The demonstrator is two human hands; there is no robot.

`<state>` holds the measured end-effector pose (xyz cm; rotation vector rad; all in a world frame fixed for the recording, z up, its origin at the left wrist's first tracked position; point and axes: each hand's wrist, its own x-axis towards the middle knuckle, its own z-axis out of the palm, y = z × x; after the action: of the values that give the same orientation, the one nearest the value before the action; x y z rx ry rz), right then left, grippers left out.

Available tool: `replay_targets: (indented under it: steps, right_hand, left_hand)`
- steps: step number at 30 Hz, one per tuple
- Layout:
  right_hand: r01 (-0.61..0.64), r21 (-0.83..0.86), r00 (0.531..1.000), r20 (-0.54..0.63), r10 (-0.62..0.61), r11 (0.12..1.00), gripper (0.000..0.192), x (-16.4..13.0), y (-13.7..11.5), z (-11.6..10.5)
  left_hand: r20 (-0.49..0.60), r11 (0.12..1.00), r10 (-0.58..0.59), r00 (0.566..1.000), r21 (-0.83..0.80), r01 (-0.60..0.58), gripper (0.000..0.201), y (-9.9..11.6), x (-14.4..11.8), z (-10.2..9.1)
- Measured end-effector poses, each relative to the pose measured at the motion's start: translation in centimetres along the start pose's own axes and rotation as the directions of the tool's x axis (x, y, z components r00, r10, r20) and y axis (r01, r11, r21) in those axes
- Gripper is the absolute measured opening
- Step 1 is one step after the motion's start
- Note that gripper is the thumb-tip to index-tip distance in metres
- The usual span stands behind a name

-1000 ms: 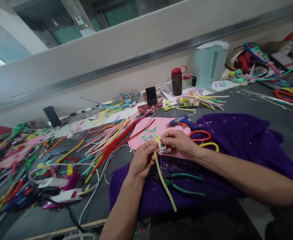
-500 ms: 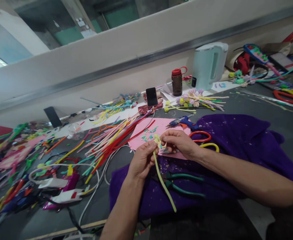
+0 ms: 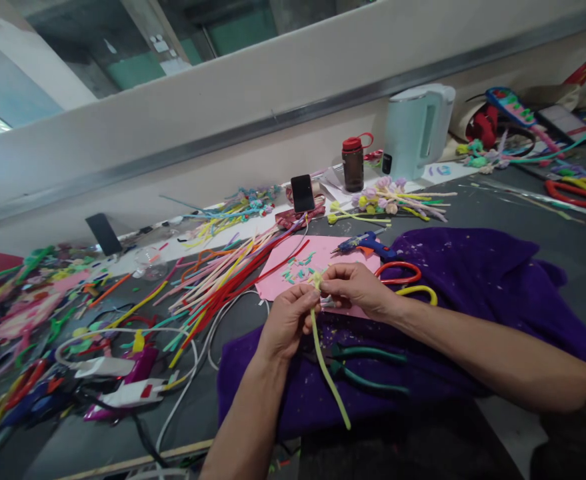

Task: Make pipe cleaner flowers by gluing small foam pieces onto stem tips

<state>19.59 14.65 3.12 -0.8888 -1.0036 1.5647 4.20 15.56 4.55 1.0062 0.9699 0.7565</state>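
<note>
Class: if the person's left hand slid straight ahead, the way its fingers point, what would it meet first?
Probably the pink sheet just beyond the left hand; depth is unclear, and the yellow-green pipe cleaner is already pinched in it.

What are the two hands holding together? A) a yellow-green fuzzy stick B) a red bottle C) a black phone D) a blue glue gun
A: both the left hand and the right hand pinch the top of the yellow-green fuzzy stick, whose tail hangs down over the purple cloth; the blue glue gun lies untouched on the pink sheet behind.
</note>
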Motion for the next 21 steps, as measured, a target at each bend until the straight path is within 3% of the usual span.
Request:
replay_targets:
  steps: [7, 16, 21]
  right_hand:
    - [-0.012, -0.08, 1.0, -0.016, 0.011, 0.997, 0.016, -0.01, -0.13, 0.12]
    - [-0.003, -0.007, 1.0, -0.011, 0.002, 1.0, 0.013, 0.15, 0.34, 0.1]
    - [-0.003, 0.022, 0.999, 0.04, 0.002, 1.0, 0.016, 0.18, 0.39, 0.06]
  left_hand:
    - [-0.044, 0.997, 0.042, 0.998, 0.07, -0.039, 0.027, -0.11, 0.02, 0.11]
    - [-0.046, 0.996, 0.017, 0.999, 0.088, -0.013, 0.027, -0.16, 0.03, 0.12]
    - [0.005, 0.999, 0.028, 1.0, 0.039, -0.029, 0.024, -0.23, 0.1, 0.02]
